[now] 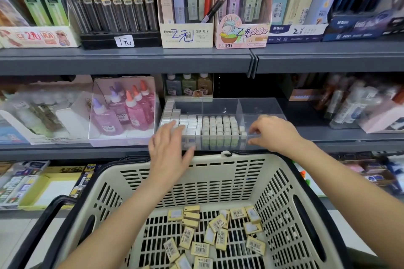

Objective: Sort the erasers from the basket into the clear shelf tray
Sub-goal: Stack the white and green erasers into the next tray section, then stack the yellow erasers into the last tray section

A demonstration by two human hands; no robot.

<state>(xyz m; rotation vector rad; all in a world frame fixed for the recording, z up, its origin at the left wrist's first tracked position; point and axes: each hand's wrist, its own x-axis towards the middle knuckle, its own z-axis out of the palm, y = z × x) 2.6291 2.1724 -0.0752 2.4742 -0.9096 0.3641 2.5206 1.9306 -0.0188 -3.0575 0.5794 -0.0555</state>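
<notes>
A cream plastic basket [218, 172] sits low in the head view, and several yellow-wrapped erasers [218, 233] lie loose on its bottom. On the shelf behind it stands the clear shelf tray [220, 107], with rows of white erasers [209, 126] filling its left compartment. My left hand [168, 148] reaches over the tray's front left corner with fingers spread, touching the white erasers. My right hand [271, 131] hovers at the tray's divider with fingers curled near a small eraser [242, 130]; whether it pinches one is unclear.
A clear box of pink and purple glue bottles [124, 111] stands left of the tray. Small bottles [189, 85] stand behind it. The tray's right compartment [260, 109] holds nothing. More stationery fills the upper shelf [131, 59] and the lower shelf.
</notes>
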